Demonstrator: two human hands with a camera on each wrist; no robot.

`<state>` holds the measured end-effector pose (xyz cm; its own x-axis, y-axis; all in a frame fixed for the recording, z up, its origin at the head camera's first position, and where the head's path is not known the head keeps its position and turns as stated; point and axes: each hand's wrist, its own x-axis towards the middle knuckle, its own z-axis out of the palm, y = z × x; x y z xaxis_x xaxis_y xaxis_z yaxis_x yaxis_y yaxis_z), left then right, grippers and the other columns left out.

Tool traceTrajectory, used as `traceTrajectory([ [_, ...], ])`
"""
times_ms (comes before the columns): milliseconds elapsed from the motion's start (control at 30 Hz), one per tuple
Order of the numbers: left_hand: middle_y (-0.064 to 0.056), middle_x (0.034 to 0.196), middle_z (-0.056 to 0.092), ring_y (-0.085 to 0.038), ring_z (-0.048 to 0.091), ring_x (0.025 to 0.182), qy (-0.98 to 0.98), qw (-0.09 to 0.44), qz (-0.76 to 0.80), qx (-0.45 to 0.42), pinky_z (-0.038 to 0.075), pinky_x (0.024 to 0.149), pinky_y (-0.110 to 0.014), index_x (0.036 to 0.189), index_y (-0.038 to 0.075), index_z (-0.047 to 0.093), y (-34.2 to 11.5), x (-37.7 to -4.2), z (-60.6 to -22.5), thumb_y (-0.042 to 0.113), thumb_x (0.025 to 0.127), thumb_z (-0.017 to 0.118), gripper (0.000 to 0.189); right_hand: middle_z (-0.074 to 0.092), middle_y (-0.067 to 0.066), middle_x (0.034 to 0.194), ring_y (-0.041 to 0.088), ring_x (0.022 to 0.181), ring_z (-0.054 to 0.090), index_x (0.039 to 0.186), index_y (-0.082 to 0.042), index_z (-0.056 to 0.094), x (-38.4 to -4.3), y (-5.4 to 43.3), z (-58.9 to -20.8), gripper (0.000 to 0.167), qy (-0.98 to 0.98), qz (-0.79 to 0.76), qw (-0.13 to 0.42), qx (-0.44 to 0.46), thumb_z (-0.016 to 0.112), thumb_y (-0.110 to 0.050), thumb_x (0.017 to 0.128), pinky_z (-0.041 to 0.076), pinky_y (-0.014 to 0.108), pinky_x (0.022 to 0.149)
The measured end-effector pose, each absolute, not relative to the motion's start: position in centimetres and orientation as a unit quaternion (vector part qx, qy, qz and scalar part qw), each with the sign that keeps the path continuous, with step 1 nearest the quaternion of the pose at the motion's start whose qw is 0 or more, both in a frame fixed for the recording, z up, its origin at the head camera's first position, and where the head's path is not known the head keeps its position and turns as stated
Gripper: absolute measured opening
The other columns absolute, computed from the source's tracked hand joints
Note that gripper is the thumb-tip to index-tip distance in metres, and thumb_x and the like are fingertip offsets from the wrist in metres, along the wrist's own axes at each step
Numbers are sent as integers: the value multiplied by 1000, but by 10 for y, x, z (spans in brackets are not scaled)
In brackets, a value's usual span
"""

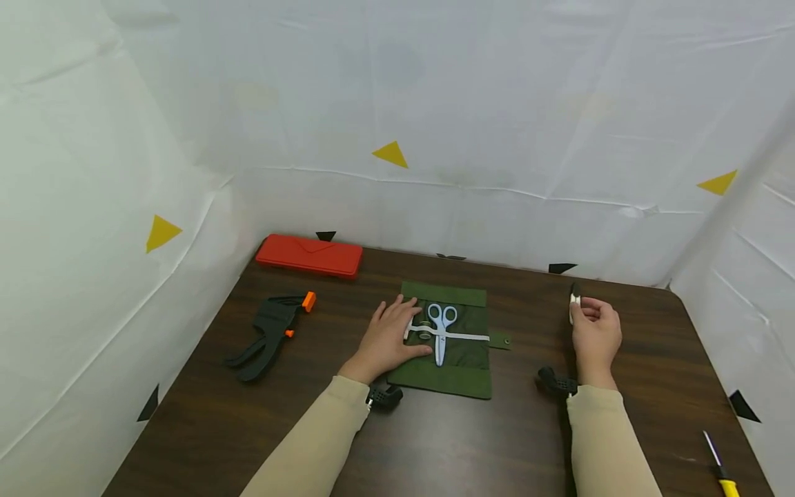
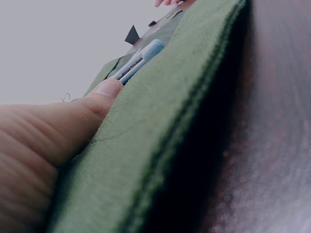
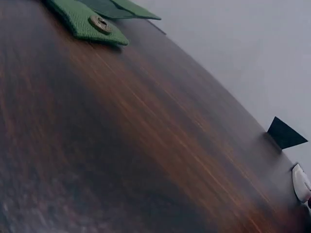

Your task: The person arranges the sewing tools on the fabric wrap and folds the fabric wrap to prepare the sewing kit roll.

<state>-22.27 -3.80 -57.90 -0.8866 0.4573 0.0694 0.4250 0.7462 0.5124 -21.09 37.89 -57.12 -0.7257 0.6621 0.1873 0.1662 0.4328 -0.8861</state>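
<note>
A green fabric roll-up kit [image 1: 459,383] lies unfolded on the table, its snap tab [image 3: 90,22] pointing right. Across it runs a white elastic strap [image 1: 468,337], which crosses light-blue scissors [image 1: 440,348] and a small spool-like roll [image 1: 425,334]. My left hand [image 1: 388,340] rests on the kit's left side with fingers spread; in the left wrist view its thumb [image 2: 104,94] touches the cloth near the scissors [image 2: 141,60]. Off to the right, my right hand [image 1: 597,338] pinches a small white object with a dark tip [image 1: 574,300]. Its exact kind cannot be made out.
A red case [image 1: 310,256] lies at the back left. Nearer stands a black clamp [image 1: 270,335] with orange pads. At the front right is a screwdriver with a yellow handle [image 1: 729,487]. White sheeting [image 1: 472,103] walls the table's back and sides.
</note>
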Motion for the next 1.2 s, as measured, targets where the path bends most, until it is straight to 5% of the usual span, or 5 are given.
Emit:
traceTrajectory([
  [233,-3,177,40,-28,21,171,933,27,272,233,8,139,-59,164,15,48,-39,-222,-580,60,92,83,92,56,-5,100,1,88,47,132,-3,75,-216,378,-569,43,-824,442,243,-258,79,-33,101,42,18,73],
  [433,-2,177,38,-26,20,171,937,27,259,233,8,140,-58,165,16,49,-41,-221,-580,63,93,81,92,62,20,119,28,109,51,142,2,69,-218,377,-568,52,-860,399,199,-250,79,-29,101,38,34,82],
  [600,0,178,36,-24,18,172,938,31,256,231,7,140,-56,165,18,48,-40,-222,-582,65,92,80,92,64,24,121,40,119,55,144,5,65,-218,379,-569,50,-864,387,192,-259,76,-19,101,39,38,85],
  [867,-1,178,38,-25,20,171,938,29,256,234,9,140,-58,164,18,49,-40,-222,-582,65,92,80,91,64,21,107,34,103,54,127,7,76,-216,377,-567,34,-863,382,209,-257,71,-15,100,36,34,76],
  [1200,-2,178,38,-27,20,171,937,29,255,236,9,139,-58,163,18,51,-38,-223,-579,63,92,81,90,53,-7,102,6,78,52,128,-2,76,-211,376,-570,30,-697,584,309,-278,70,-7,99,45,16,61],
])
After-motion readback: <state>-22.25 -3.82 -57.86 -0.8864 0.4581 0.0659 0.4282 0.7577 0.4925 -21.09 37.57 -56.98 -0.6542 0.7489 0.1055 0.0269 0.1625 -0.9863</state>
